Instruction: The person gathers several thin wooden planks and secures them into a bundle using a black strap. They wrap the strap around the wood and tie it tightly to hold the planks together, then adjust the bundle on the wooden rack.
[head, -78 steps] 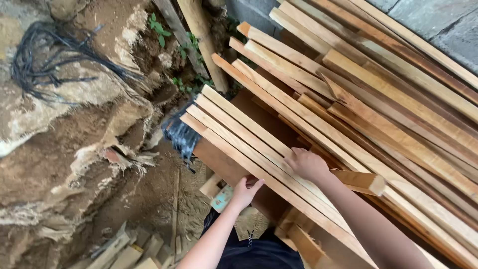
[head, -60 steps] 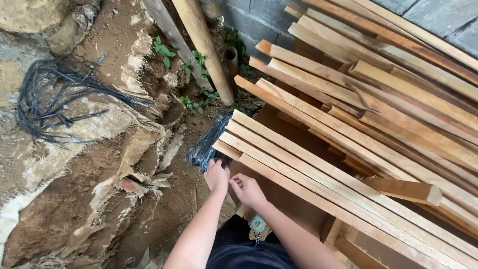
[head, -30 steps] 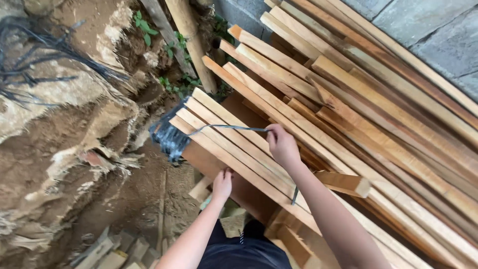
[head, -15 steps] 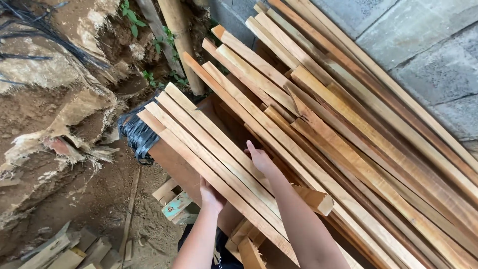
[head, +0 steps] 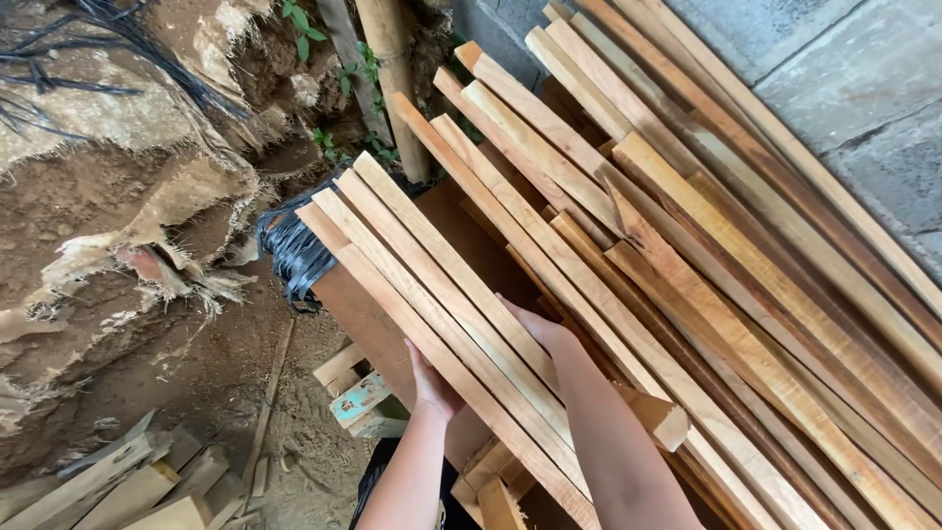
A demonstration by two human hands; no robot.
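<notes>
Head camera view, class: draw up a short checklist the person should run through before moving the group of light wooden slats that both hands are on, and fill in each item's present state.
1. Left hand under the near edge of the light slats: ok.
2. Right hand against their far side: ok.
3. Full grip by fingers around the slats: cannot tell, fingers hidden.
4. Black strap bundle at the slats' top end, touching them: not ok, may snag.
5. Short block sits beside the right forearm: not ok, in the way.
6. Ground below holds wood offcuts: not ok for footing.
</notes>
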